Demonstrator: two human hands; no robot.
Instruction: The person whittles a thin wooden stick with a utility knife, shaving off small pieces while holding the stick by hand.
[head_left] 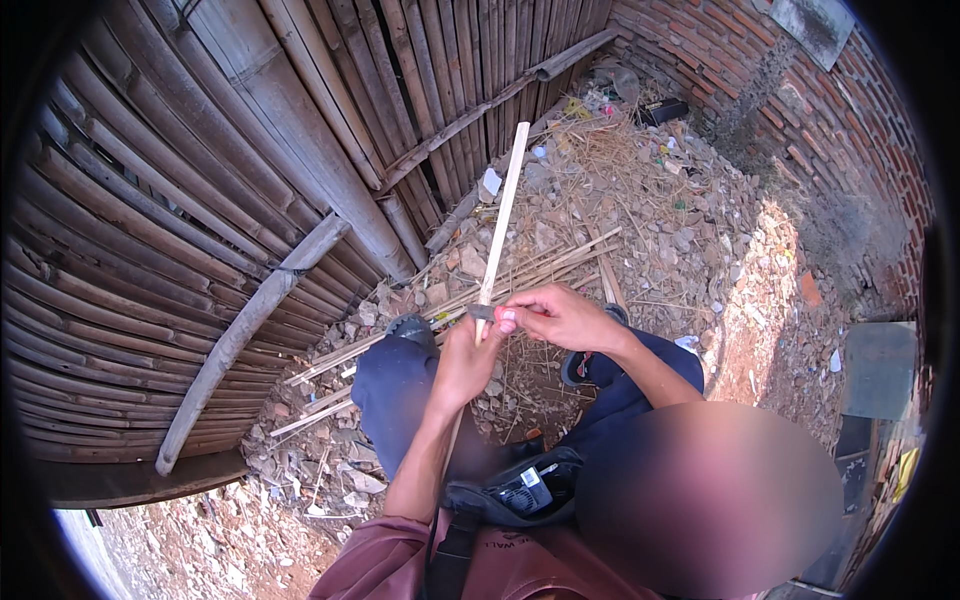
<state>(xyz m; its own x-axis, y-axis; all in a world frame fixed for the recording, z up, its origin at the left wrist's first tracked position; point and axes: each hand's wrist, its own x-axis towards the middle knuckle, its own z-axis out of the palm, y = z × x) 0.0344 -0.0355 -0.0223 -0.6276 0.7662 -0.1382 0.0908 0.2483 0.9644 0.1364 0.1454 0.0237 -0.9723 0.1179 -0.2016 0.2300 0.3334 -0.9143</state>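
Observation:
A long pale bamboo strip [505, 210] slants up and away from me between my knees. My left hand [463, 365] is closed around its lower part, and the strip's near end runs down along my left forearm. In the fingers of my right hand [562, 314] is a small knife [484, 312] with a short dark blade and a bit of red at the handle. The blade lies across the strip, just above my left thumb. My right fingers hide most of the handle.
Several cut bamboo strips [545, 268] lie on the rubble between and beside my feet. A bamboo slat wall [190, 200] curves along the left, and a brick wall [850, 130] stands at the right. An open black bag [525, 490] rests at my waist.

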